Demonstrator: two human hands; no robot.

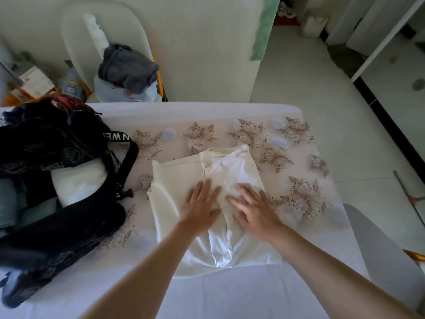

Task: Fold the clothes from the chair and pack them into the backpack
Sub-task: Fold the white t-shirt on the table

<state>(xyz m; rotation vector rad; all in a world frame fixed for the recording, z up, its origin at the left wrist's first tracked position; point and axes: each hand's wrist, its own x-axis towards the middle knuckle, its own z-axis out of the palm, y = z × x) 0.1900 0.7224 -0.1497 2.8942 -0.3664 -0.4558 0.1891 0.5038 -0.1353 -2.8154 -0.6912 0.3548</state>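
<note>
A cream-white garment (174,178) lies partly folded on the table, its sides turned in toward the middle. My left hand (201,204) presses flat on its centre with straight, spread fingers. My right hand (253,208) lies flat just beside it, on the folded-in right part. The black patterned backpack (55,143) lies open at the table's left, with a folded white piece (78,180) and pale blue cloth inside. On the white chair (76,38) behind the table sits a crumpled grey garment (127,66) on a pale blue one (103,89).
The table wears a white cloth with embroidered flowers (305,196). Boxes and clutter (34,81) stand at the far left. A second white chair (377,247) is at the right front. Tiled floor (310,93) stretches to the right, with a long-handled tool (411,201) lying there.
</note>
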